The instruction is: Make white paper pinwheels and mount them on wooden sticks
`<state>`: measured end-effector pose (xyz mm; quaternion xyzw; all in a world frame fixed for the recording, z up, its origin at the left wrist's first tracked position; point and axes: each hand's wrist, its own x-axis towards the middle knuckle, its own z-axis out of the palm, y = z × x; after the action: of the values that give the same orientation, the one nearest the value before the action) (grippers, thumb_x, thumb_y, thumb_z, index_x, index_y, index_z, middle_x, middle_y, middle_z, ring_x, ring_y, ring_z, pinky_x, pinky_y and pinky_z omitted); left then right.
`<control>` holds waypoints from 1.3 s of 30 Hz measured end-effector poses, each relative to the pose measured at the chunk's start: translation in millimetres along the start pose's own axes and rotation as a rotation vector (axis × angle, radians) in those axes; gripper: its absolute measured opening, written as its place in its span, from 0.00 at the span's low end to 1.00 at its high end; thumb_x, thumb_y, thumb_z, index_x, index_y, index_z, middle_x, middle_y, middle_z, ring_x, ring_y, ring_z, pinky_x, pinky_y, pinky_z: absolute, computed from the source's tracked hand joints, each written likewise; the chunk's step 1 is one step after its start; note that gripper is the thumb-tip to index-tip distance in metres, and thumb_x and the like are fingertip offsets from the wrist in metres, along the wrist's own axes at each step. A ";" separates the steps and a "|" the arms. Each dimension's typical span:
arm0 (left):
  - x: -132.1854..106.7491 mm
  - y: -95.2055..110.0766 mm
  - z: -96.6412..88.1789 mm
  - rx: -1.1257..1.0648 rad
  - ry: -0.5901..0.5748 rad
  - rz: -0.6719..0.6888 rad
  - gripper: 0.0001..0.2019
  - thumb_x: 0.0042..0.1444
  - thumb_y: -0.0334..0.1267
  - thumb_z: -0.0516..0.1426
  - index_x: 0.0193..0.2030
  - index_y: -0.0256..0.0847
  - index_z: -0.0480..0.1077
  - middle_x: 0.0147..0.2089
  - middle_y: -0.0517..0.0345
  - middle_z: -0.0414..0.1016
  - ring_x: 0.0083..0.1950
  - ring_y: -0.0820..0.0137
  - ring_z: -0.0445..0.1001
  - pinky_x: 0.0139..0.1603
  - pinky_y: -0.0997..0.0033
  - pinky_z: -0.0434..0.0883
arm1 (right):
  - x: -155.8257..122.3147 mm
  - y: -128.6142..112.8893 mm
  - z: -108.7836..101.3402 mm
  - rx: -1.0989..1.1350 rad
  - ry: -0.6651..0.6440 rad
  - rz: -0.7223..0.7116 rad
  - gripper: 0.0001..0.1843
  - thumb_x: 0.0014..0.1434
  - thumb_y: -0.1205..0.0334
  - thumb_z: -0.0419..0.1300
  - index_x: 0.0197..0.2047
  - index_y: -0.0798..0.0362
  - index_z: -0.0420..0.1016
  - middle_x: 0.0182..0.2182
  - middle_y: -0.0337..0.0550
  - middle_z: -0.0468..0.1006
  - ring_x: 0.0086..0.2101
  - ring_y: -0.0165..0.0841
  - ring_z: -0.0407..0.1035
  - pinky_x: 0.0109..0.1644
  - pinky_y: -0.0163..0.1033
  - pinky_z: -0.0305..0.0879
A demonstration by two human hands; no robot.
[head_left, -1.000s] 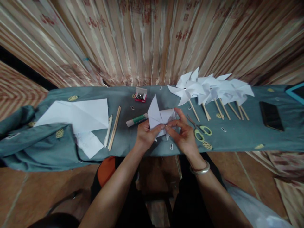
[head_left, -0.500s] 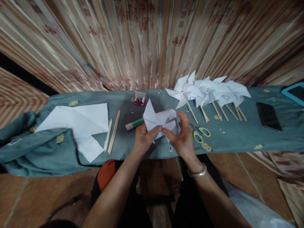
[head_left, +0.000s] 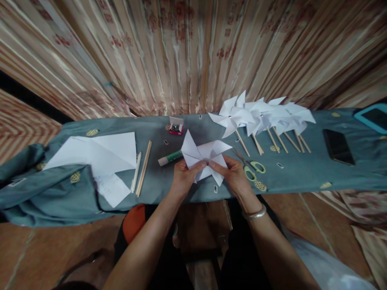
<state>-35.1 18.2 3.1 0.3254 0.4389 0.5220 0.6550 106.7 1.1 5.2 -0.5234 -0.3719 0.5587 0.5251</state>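
Observation:
Between my hands is a white paper pinwheel (head_left: pixel 207 151) with pointed blades, held just above the cloth near the table's front edge. My left hand (head_left: pixel 185 175) grips its left side, thumb pressed near the centre. From the right, my right hand (head_left: pixel 236 173) grips it with its thumb at the centre too. Both thumbs meet there and cover most of the middle. Fingers under the paper are hidden. A glue stick (head_left: pixel 169 158) lies just left of the pinwheel, partly behind it. Green-handled scissors (head_left: pixel 254 168) lie right beside my right hand.
Finished pinwheels (head_left: pixel 242 114) on sticks lie in a row at the back right. A small box of pins (head_left: pixel 175 127) stands open behind the glue stick. Wooden sticks (head_left: pixel 144 169), a white pen (head_left: pixel 136 171) and paper sheets (head_left: pixel 115 151) lie left; a phone (head_left: pixel 338 146) lies right.
My right hand has shifted from the pinwheel's upper right edge, and its fingers now wrap the right side. The right blade sticks out more freely. Both thumbs stay at the centre.

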 end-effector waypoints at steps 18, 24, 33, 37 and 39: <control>-2.4 -3.7 -0.3 0.103 0.041 -0.011 0.13 0.36 0.39 0.70 0.30 0.35 0.79 0.28 0.57 0.79 0.28 0.71 0.73 0.33 0.71 0.70 | 1.4 2.1 -4.1 -0.198 -0.004 -0.165 0.14 0.43 0.51 0.71 0.28 0.52 0.80 0.24 0.39 0.79 0.25 0.32 0.68 0.30 0.38 0.67; -0.4 -6.0 -1.6 0.126 0.060 0.011 0.11 0.37 0.38 0.69 0.29 0.35 0.79 0.29 0.57 0.80 0.30 0.70 0.74 0.35 0.70 0.71 | 2.1 4.3 -0.8 -0.190 0.012 -0.173 0.14 0.44 0.51 0.70 0.27 0.53 0.79 0.23 0.38 0.78 0.25 0.31 0.67 0.30 0.38 0.66; 0.7 -7.4 -2.0 0.127 0.075 0.015 0.12 0.35 0.38 0.69 0.29 0.36 0.79 0.30 0.56 0.81 0.30 0.69 0.75 0.35 0.69 0.72 | 1.8 4.1 -0.2 -0.134 0.005 -0.131 0.14 0.42 0.52 0.71 0.28 0.53 0.80 0.24 0.38 0.79 0.25 0.32 0.68 0.32 0.38 0.66; -0.3 -5.3 -1.0 0.114 0.070 0.008 0.13 0.34 0.39 0.70 0.29 0.36 0.79 0.30 0.56 0.81 0.30 0.68 0.75 0.36 0.68 0.73 | 1.7 4.3 -0.4 -0.131 -0.002 -0.128 0.14 0.42 0.52 0.71 0.29 0.53 0.81 0.25 0.38 0.80 0.25 0.32 0.69 0.31 0.38 0.67; -0.4 -4.6 -0.7 0.115 0.071 0.004 0.13 0.34 0.39 0.70 0.28 0.36 0.79 0.30 0.55 0.81 0.30 0.68 0.75 0.36 0.68 0.73 | 2.0 5.1 -0.7 -0.134 -0.010 -0.126 0.14 0.43 0.51 0.71 0.30 0.53 0.81 0.25 0.39 0.80 0.25 0.32 0.69 0.32 0.39 0.67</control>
<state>-34.0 16.6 -1.1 0.3446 0.4907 0.5083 0.6182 106.6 2.1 -0.2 -0.5302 -0.4432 0.5009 0.5211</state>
